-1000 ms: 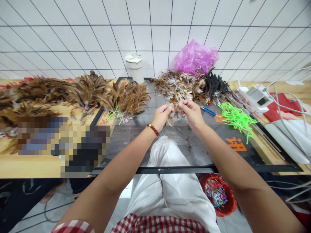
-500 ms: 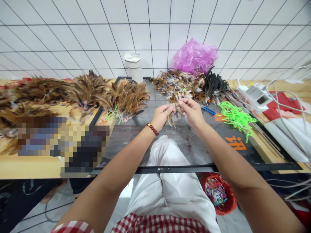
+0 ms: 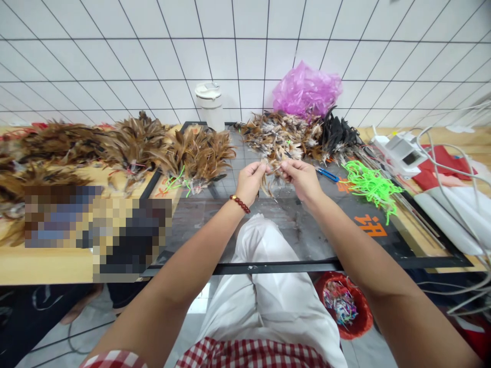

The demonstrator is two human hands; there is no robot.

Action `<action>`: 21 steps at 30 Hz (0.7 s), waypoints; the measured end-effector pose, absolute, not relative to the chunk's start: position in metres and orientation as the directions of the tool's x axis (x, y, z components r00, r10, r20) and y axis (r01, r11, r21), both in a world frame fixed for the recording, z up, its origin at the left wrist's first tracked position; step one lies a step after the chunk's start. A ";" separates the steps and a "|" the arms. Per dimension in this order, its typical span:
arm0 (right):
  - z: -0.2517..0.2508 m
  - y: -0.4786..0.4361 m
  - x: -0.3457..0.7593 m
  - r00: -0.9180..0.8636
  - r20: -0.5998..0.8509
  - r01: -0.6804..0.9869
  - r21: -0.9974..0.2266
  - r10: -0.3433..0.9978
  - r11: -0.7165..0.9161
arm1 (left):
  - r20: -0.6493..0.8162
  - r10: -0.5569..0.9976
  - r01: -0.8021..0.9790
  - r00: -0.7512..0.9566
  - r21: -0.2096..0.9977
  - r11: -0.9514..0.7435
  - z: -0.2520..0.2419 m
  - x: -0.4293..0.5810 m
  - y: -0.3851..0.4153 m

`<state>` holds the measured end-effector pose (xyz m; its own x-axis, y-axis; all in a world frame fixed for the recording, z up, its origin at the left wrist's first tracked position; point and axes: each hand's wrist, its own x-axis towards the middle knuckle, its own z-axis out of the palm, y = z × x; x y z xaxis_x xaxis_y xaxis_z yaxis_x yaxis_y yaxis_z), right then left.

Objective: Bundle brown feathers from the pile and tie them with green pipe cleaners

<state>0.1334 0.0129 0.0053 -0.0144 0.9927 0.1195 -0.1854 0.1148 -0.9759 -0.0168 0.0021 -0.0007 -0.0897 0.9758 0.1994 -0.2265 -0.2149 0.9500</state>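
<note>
The person's left hand [image 3: 249, 181] had eased slightly leftward, away from the right hand [image 3: 306, 182], leaving a wider gap between the two than a moment earlier.

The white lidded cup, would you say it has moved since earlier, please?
No; the white lidded cup holds its place relative to the tiled wall.

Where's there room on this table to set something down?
Mostly bare board lies between the brown feathers and left hand, and between the right forearm and green strings. Crowded: along the wall, with feather piles, cup and purple bag.
</note>
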 end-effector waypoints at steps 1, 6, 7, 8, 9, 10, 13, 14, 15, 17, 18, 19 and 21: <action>0.005 0.012 0.132 -0.024 0.114 -0.188 -0.976 0.993 0.107 | 0.209 0.976 -0.217 -0.062 0.951 -0.218 -0.001 -0.016 0.001; 0.004 0.011 0.130 -0.016 0.119 -0.202 -0.973 0.993 0.114 | 0.243 0.970 -0.140 0.005 0.960 -0.240 -0.003 -0.017 0.000; 0.005 0.011 0.131 -0.014 0.123 -0.205 -0.972 0.992 0.117 | 0.247 0.969 -0.134 0.013 0.961 -0.243 -0.003 -0.017 0.000; 0.005 0.011 0.131 -0.015 0.128 -0.209 -0.970 0.992 0.122 | 0.249 0.968 -0.131 0.021 0.961 -0.244 -0.003 -0.017 0.000; 0.005 0.011 0.131 -0.018 0.132 -0.215 -0.969 0.991 0.125 | 0.249 0.968 -0.130 0.028 0.961 -0.244 -0.003 -0.017 0.000; 0.005 0.011 0.131 -0.021 0.134 -0.221 -0.967 0.991 0.127 | 0.250 0.968 -0.128 0.035 0.961 -0.244 -0.003 -0.017 0.000; 0.006 0.010 0.130 -0.025 0.143 -0.217 -0.967 0.989 0.135 | 0.245 0.969 -0.115 0.037 0.964 -0.240 -0.002 -0.017 -0.001; 0.007 0.009 0.129 -0.026 0.150 -0.203 -0.969 0.988 0.141 | 0.239 0.970 -0.116 0.036 0.965 -0.233 -0.001 -0.017 -0.001; 0.007 0.009 0.129 -0.028 0.158 -0.186 -0.971 0.987 0.150 | 0.231 0.972 -0.121 0.035 0.967 -0.226 -0.001 -0.017 -0.002; 0.007 0.008 0.128 -0.032 0.173 -0.149 -0.975 0.984 0.167 | 0.220 0.975 -0.141 0.040 0.967 -0.212 -0.001 -0.017 -0.002; 0.007 0.008 0.127 -0.034 0.177 -0.134 -0.976 0.984 0.171 | 0.220 0.975 -0.146 0.045 0.967 -0.211 -0.001 -0.017 -0.002; 0.007 0.007 0.127 -0.036 0.179 -0.125 -0.977 0.983 0.174 | 0.222 0.974 -0.145 0.047 0.966 -0.213 -0.001 -0.017 -0.002; 0.006 0.008 0.127 -0.033 0.189 -0.125 -0.975 0.981 0.184 | 0.230 0.972 -0.130 0.049 0.966 -0.222 -0.002 -0.017 -0.001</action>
<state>0.1266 0.0077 0.0064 -0.0331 0.9813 0.1895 -0.1247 0.1840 -0.9750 -0.0168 -0.0015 -0.0017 0.0488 0.9720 0.2299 -0.1297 -0.2221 0.9664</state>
